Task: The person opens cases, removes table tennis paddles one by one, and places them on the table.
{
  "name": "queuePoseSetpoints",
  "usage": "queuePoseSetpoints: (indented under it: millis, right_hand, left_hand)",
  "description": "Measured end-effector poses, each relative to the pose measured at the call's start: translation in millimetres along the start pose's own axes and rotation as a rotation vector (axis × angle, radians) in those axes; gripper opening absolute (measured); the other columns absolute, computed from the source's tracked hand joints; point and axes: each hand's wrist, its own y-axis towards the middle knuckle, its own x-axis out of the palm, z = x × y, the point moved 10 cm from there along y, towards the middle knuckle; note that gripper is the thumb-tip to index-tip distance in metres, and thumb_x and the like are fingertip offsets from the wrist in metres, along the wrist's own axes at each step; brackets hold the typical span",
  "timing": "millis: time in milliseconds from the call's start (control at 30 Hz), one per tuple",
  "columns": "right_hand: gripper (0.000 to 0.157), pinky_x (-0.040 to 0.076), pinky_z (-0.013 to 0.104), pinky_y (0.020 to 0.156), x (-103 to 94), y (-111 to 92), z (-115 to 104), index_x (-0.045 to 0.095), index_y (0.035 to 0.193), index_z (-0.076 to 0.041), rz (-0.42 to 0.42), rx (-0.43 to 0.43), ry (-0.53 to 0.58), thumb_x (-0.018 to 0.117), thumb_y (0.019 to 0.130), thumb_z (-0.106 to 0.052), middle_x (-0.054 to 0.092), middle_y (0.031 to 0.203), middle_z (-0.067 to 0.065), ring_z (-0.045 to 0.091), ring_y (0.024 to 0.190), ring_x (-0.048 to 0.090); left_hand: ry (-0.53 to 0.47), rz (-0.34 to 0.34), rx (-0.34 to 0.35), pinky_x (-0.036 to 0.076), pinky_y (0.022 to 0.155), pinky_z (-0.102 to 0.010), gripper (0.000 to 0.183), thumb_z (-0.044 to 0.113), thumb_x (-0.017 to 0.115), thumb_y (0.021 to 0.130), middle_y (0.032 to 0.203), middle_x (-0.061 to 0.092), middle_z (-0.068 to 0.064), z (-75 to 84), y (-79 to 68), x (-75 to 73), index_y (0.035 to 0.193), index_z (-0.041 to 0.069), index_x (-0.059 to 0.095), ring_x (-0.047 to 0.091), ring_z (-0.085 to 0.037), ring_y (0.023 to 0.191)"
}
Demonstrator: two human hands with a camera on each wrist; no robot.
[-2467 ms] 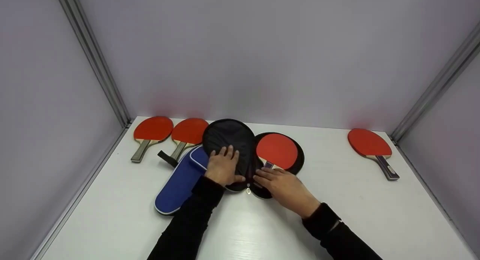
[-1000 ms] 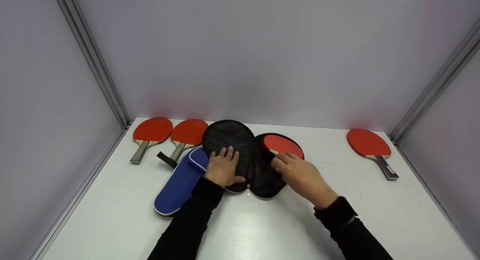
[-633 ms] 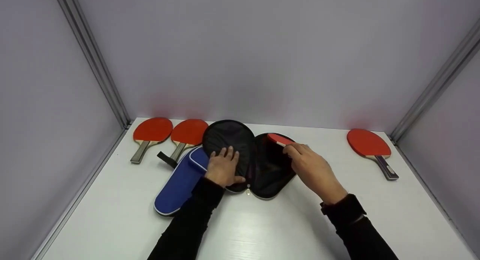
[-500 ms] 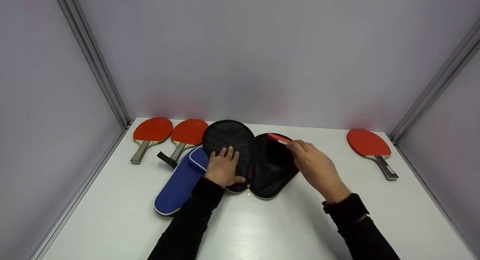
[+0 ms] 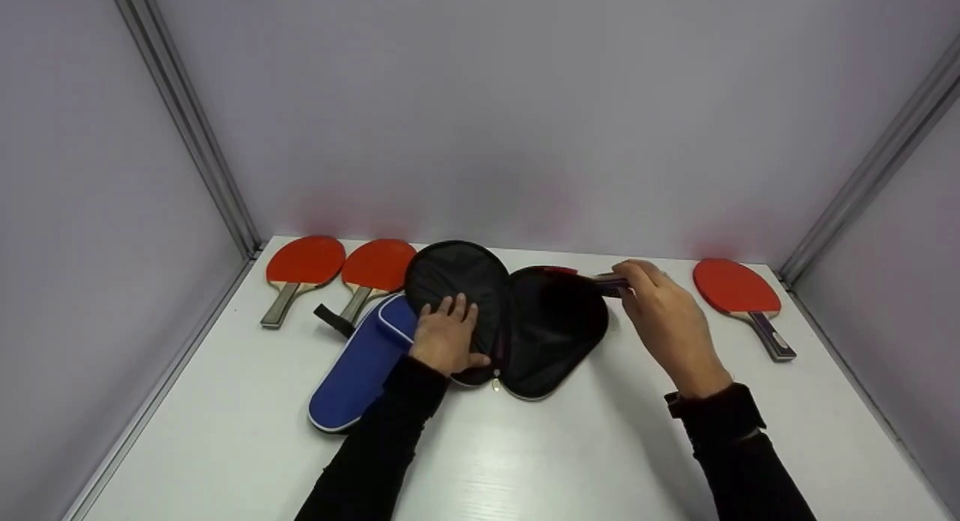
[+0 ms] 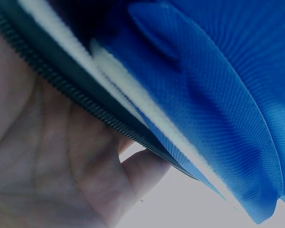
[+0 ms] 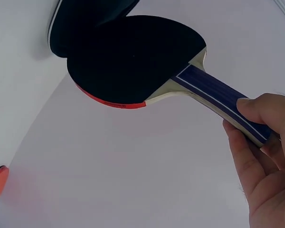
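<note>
A zip case lies unfolded on the white table, its black lining point(image 5: 536, 359) facing up. My left hand point(image 5: 444, 337) rests with spread fingers on the left half. In the left wrist view, the palm point(image 6: 52, 152) is beside the zipper edge point(image 6: 109, 122), with blue fabric point(image 6: 218, 95) beyond. My right hand point(image 5: 667, 326) pinches a table tennis paddle point(image 7: 137, 61) by its blue-purple handle point(image 7: 218, 97), thumb on one side and fingers beneath. The paddle is tilted, its black face showing and a thin red edge visible; its blade overlaps the case's right half in the head view.
Two red paddles, one at far left point(image 5: 306, 260) and one beside it point(image 5: 379, 263), lie at the back. A blue case point(image 5: 356, 378) with white piping sits under the left forearm, near a black strap point(image 5: 335, 319). Another red paddle point(image 5: 739, 287) lies far right. Walls enclose the table.
My right hand has lifted the paddle from the case's right half, tipped it from red face up until its black face shows, and moved right and away. The left hand has stayed put.
</note>
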Motion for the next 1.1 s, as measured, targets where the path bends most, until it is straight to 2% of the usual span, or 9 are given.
queuePoseSetpoints:
  millis: [267,567,667,800,933,1100]
  right_hand:
    - [0.04,0.071,0.062,0.093,-16.1,3,21,0.078,0.134,-0.007,-0.007,0.089,0.046,0.084,0.1,0.011,0.083,0.137,0.017,0.045,0.111,0.084]
    - [0.041,0.068,0.065,0.096,-37.4,4,42,0.079,0.134,-0.009,0.021,0.141,0.059,0.084,0.099,0.013,0.084,0.135,0.018,0.046,0.113,0.084]
    - [0.039,0.066,0.065,0.09,-45.3,3,54,0.079,0.133,-0.009,0.036,0.169,0.049,0.083,0.1,0.012,0.084,0.133,0.02,0.048,0.109,0.083]
    - [0.036,0.06,0.07,0.08,-55.5,-1,73,0.078,0.131,-0.009,0.064,0.208,0.026,0.084,0.1,0.009,0.084,0.128,0.023,0.056,0.1,0.08]
    - [0.036,0.058,0.073,0.074,-61.4,-5,87,0.076,0.13,-0.007,0.069,0.208,0.003,0.086,0.099,0.01,0.082,0.127,0.028,0.059,0.095,0.079]
    - [0.037,0.06,0.072,0.078,-62.0,-8,101,0.075,0.13,-0.002,0.053,0.209,-0.002,0.083,0.099,0.015,0.08,0.132,0.032,0.059,0.099,0.08]
  left_hand:
    - [0.005,-0.012,-0.005,0.029,0.148,-0.066,0.114,0.077,0.079,0.101,0.196,0.028,-0.014,-0.7,-0.1,0.3,0.186,0.016,0.035,0.03,-0.039,0.183]
    - [0.014,0.033,0.012,0.034,0.146,-0.067,0.112,0.077,0.079,0.101,0.194,0.034,-0.016,-0.3,-0.7,-0.2,0.184,0.014,0.039,0.036,-0.04,0.18]
    - [0.01,0.039,0.013,0.034,0.146,-0.067,0.111,0.076,0.079,0.102,0.193,0.035,-0.017,0.2,-1.1,-0.8,0.184,0.014,0.039,0.037,-0.04,0.18]
    - [0.012,0.042,0.013,0.034,0.146,-0.067,0.11,0.075,0.079,0.102,0.193,0.035,-0.016,0.7,-1.1,-1.9,0.184,0.014,0.039,0.037,-0.04,0.18]
    - [0.017,0.044,0.013,0.035,0.145,-0.067,0.11,0.076,0.079,0.102,0.193,0.035,-0.016,0.8,-0.8,-1.8,0.184,0.014,0.04,0.037,-0.04,0.18]
    - [0.028,0.042,0.014,0.036,0.145,-0.067,0.11,0.077,0.078,0.102,0.193,0.035,-0.016,0.8,-0.4,-0.8,0.184,0.014,0.04,0.037,-0.04,0.18]
